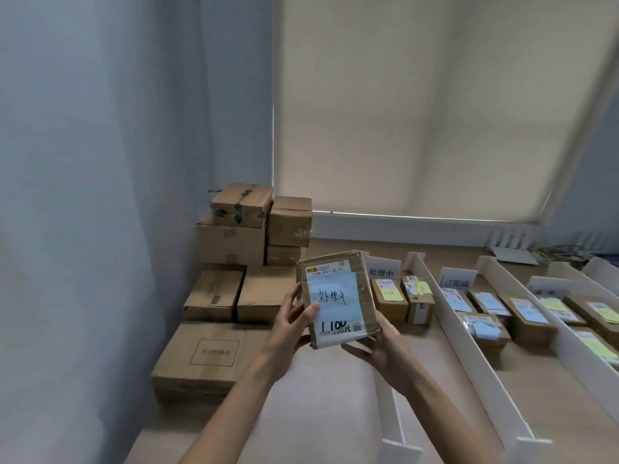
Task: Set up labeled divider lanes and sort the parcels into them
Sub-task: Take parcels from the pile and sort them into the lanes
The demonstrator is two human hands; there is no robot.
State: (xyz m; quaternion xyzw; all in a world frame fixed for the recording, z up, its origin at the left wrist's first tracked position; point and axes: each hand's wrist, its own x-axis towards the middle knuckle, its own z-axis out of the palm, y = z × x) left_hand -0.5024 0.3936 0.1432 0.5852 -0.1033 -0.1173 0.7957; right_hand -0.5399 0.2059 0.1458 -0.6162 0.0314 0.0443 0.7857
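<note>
**One more parcel, ready for its lane**

Two bare arms reach up from the bottom of the view. The left hand (294, 321) grips the left edge of a small brown parcel (336, 296), with its thumb flat on the front. The right hand (378, 346) holds the bottom right corner, with its fingers curled under it. The parcel is up in the air above the table (335, 396), tipped so its front faces the camera. A blue note (331, 293) is stuck on it, with words written by hand.

A lot of the job looks done. Long white dividers (449, 316) stand on the table and make lanes. Small signs stand at the far ends. The first sign (382, 270) seems to say the same words as the blue note. Two small boxes (388, 298) already sit in that lane, just behind the held parcel. The lane by the second sign (457, 281) has several blue-note parcels (487, 324). The next lane has yellow-note parcels (556, 309). Its third sign (544, 286) is too blurry to read.

What is left? This parcel has to go down, most likely in the first lane. A pile of brown boxes (231, 242) sits on the left by the wall. They show no notes, so I cannot tell if they need sorting too.
</note>
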